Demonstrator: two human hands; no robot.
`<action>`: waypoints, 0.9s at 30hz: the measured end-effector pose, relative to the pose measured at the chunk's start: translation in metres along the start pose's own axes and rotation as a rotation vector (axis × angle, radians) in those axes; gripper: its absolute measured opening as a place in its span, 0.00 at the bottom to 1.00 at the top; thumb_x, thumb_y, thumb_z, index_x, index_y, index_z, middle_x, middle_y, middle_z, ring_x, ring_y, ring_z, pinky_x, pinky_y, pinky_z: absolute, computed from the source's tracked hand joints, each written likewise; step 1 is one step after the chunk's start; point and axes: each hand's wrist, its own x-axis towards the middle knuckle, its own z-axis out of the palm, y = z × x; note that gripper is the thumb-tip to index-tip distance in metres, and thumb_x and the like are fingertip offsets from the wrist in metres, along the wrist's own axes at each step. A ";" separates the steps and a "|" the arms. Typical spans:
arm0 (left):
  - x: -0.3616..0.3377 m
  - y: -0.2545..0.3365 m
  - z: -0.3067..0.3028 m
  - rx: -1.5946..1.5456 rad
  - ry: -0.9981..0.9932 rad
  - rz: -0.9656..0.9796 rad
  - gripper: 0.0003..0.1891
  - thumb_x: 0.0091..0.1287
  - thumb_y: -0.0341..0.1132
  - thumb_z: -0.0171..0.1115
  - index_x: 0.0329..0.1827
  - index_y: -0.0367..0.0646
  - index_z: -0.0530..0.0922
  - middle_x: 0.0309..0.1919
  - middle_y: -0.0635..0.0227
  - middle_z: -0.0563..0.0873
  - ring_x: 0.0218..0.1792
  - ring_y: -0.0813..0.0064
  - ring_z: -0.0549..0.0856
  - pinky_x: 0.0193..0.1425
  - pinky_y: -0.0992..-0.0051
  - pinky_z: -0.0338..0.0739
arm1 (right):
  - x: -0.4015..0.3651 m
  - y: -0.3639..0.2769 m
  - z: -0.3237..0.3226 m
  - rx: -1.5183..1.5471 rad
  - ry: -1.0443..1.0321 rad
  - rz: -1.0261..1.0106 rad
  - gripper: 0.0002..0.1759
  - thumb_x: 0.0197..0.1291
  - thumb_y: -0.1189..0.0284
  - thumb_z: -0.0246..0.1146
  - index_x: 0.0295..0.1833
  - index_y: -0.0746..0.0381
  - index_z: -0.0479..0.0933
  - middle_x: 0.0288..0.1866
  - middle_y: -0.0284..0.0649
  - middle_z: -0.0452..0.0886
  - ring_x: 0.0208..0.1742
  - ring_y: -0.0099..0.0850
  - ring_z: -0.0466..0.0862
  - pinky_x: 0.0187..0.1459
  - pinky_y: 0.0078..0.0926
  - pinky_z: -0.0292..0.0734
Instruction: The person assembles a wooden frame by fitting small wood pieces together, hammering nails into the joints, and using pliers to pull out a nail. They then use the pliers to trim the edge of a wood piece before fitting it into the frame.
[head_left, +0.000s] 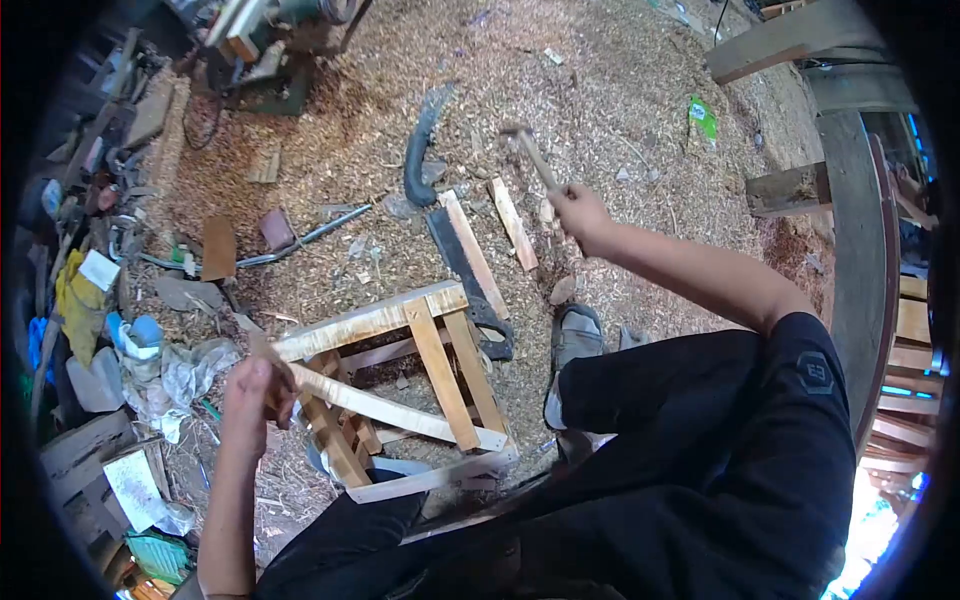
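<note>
I have one hammer (pixel 533 158), clenched in my right hand (pixel 578 212), which is lifted out in front of me over the sawdust floor (pixel 620 90). Its long axis runs on a slant: the handle rises from my fist up and to the left, and the head, blurred, points away from me.

My left hand (pixel 250 400) is closed around one short piece of wood (pixel 262 350) at the near left corner of the one wooden frame (pixel 370 322). The frame stands on the floor between my knees and my left arm. Its pale top rail runs left to right, rising slightly toward the right, and several legs and cross rails run down from it toward me.

Beyond the frame lie two loose slats (pixel 513 222), side by side and both pointing away from me. One dark saw (pixel 472 275) lies between the nearer slat and the frame, its handle touching the frame's right leg. My one visible shoe (pixel 575 338) rests just right of that. A thin metal rod (pixel 310 235) lies farther left, and crumpled plastic bags (pixel 185 372) sit near my left hand.
</note>
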 end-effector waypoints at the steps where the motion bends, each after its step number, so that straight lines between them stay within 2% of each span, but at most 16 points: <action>1: 0.008 0.001 -0.002 -0.005 -0.020 -0.030 0.31 0.80 0.63 0.56 0.40 0.39 0.80 0.23 0.69 0.80 0.17 0.81 0.76 0.20 0.79 0.69 | 0.013 0.002 0.000 -0.011 -0.003 0.034 0.24 0.73 0.56 0.66 0.54 0.68 0.82 0.35 0.45 0.86 0.31 0.34 0.85 0.33 0.41 0.81; 4: 0.042 0.009 0.009 -0.108 -0.069 0.010 0.30 0.80 0.61 0.57 0.38 0.38 0.81 0.25 0.67 0.82 0.18 0.80 0.77 0.20 0.79 0.70 | 0.036 0.019 -0.001 0.001 0.032 0.030 0.23 0.73 0.57 0.67 0.55 0.68 0.82 0.36 0.44 0.87 0.34 0.33 0.85 0.37 0.39 0.81; 6: 0.059 0.016 0.036 -0.081 -0.006 0.086 0.27 0.79 0.57 0.60 0.40 0.37 0.81 0.26 0.66 0.83 0.18 0.79 0.78 0.21 0.79 0.70 | 0.031 0.036 0.004 0.013 0.025 -0.018 0.17 0.76 0.61 0.68 0.55 0.65 0.82 0.34 0.35 0.83 0.30 0.24 0.78 0.30 0.29 0.74; 7: 0.067 0.033 0.055 -0.153 -0.054 0.032 0.22 0.79 0.51 0.61 0.41 0.37 0.82 0.26 0.69 0.83 0.19 0.80 0.79 0.22 0.79 0.72 | 0.019 0.036 0.000 0.031 -0.051 0.024 0.18 0.76 0.61 0.67 0.60 0.64 0.82 0.39 0.36 0.85 0.35 0.24 0.80 0.36 0.27 0.78; 8: 0.079 0.030 0.073 -0.172 -0.078 0.023 0.20 0.81 0.48 0.60 0.41 0.37 0.82 0.26 0.70 0.83 0.20 0.81 0.79 0.23 0.79 0.72 | 0.004 0.035 -0.004 0.035 -0.062 0.055 0.18 0.76 0.61 0.67 0.60 0.64 0.82 0.39 0.36 0.85 0.35 0.24 0.80 0.36 0.27 0.78; 10: 0.093 0.041 0.122 -0.172 -0.137 -0.082 0.16 0.84 0.41 0.57 0.40 0.40 0.83 0.27 0.73 0.83 0.21 0.84 0.78 0.24 0.80 0.70 | -0.022 0.039 -0.017 0.025 -0.151 -0.092 0.20 0.77 0.60 0.67 0.64 0.62 0.82 0.44 0.38 0.87 0.43 0.26 0.83 0.45 0.28 0.81; 11: 0.100 0.038 0.150 -0.121 -0.203 0.028 0.16 0.85 0.41 0.57 0.41 0.40 0.83 0.26 0.73 0.83 0.21 0.85 0.77 0.25 0.81 0.69 | -0.025 0.056 -0.027 0.053 -0.167 0.015 0.23 0.74 0.60 0.68 0.65 0.63 0.82 0.52 0.47 0.89 0.52 0.35 0.88 0.57 0.34 0.83; 12: 0.093 0.070 0.186 -0.076 -0.227 -0.042 0.17 0.85 0.42 0.57 0.40 0.40 0.84 0.27 0.74 0.82 0.22 0.86 0.76 0.26 0.81 0.69 | -0.035 0.072 -0.037 0.067 -0.161 0.035 0.23 0.74 0.60 0.68 0.65 0.63 0.82 0.52 0.47 0.89 0.52 0.35 0.88 0.57 0.34 0.83; 13: 0.100 0.064 0.213 -0.071 -0.348 0.019 0.17 0.85 0.44 0.58 0.45 0.38 0.84 0.28 0.74 0.83 0.23 0.84 0.78 0.26 0.80 0.70 | -0.046 0.086 -0.050 -0.005 -0.057 0.043 0.22 0.74 0.61 0.67 0.66 0.63 0.82 0.53 0.48 0.89 0.53 0.37 0.89 0.57 0.36 0.83; 16: 0.093 0.120 0.317 0.095 -0.362 -0.092 0.18 0.86 0.48 0.54 0.56 0.40 0.79 0.29 0.73 0.83 0.26 0.83 0.79 0.29 0.78 0.72 | -0.082 0.129 -0.088 -0.020 0.113 0.104 0.21 0.74 0.63 0.65 0.65 0.63 0.83 0.54 0.51 0.90 0.55 0.41 0.90 0.58 0.40 0.83; 18: 0.085 0.142 0.373 0.108 -0.419 -0.076 0.19 0.87 0.51 0.51 0.59 0.42 0.77 0.30 0.74 0.82 0.27 0.83 0.78 0.31 0.77 0.72 | -0.105 0.170 -0.105 0.066 0.423 0.157 0.21 0.75 0.61 0.66 0.64 0.63 0.83 0.52 0.47 0.90 0.52 0.34 0.87 0.57 0.34 0.82; 20: 0.066 0.171 0.416 0.052 -0.506 -0.117 0.20 0.88 0.51 0.49 0.59 0.42 0.77 0.33 0.72 0.83 0.31 0.81 0.79 0.37 0.75 0.75 | -0.133 0.213 -0.119 0.368 0.515 0.344 0.20 0.76 0.62 0.65 0.64 0.64 0.83 0.48 0.44 0.90 0.50 0.31 0.87 0.56 0.32 0.82; 21: 0.059 0.183 0.428 0.112 -0.514 -0.040 0.20 0.88 0.51 0.49 0.60 0.42 0.77 0.33 0.70 0.84 0.33 0.81 0.80 0.38 0.74 0.76 | -0.154 0.210 -0.119 0.436 0.549 0.382 0.20 0.76 0.62 0.65 0.64 0.64 0.83 0.48 0.44 0.90 0.50 0.31 0.87 0.56 0.32 0.82; 23: 0.037 0.211 0.470 0.257 -0.530 0.073 0.20 0.88 0.50 0.48 0.58 0.40 0.77 0.35 0.67 0.85 0.35 0.78 0.82 0.40 0.72 0.78 | -0.222 0.197 -0.153 0.414 0.843 0.337 0.17 0.78 0.66 0.63 0.64 0.64 0.83 0.43 0.40 0.89 0.46 0.29 0.86 0.54 0.31 0.82; 26: 0.009 0.246 0.534 0.420 -0.590 0.288 0.21 0.88 0.48 0.49 0.59 0.37 0.78 0.35 0.67 0.84 0.35 0.76 0.83 0.43 0.73 0.79 | -0.329 0.175 -0.208 0.379 1.128 0.514 0.15 0.78 0.70 0.61 0.63 0.65 0.83 0.44 0.40 0.88 0.46 0.29 0.85 0.54 0.32 0.81; 27: 0.007 0.259 0.558 0.381 -0.670 0.227 0.22 0.88 0.49 0.50 0.59 0.37 0.79 0.35 0.67 0.84 0.35 0.75 0.83 0.44 0.71 0.79 | -0.362 0.164 -0.238 0.418 1.186 0.505 0.13 0.78 0.71 0.62 0.61 0.65 0.83 0.47 0.43 0.88 0.48 0.32 0.86 0.55 0.33 0.81</action>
